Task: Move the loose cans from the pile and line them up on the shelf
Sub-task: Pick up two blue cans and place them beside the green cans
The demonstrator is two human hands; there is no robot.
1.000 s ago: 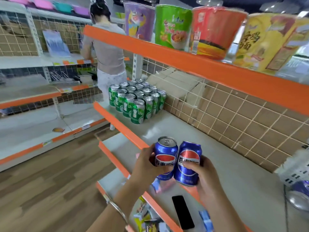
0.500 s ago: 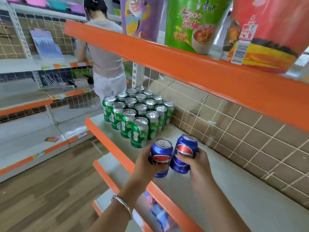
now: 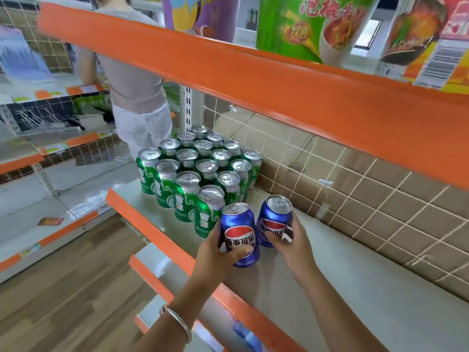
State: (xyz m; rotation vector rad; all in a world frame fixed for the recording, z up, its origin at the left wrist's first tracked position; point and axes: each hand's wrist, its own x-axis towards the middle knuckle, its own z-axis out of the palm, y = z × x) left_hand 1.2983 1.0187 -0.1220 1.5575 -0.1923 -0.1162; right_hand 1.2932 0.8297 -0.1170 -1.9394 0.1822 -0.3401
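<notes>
Left hand [image 3: 215,250] and right hand [image 3: 295,243] farther forward, fingers [image 3: 241,251] around blue cans [image 3: 238,224].

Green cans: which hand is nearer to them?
Left. The left hand grips a blue can right beside the front green can; the right hand holds a second blue can further right, past the first.

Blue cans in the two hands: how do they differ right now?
The left hand grips the front blue metal can, near the shelf's orange edge; the right hand grips the rear blue metal can, closer to the wire mesh back. The front can shows its whole logo; fingers cover part of the rear can's. Their tops lean apart. Both share brand and size, tabs up.
</notes>
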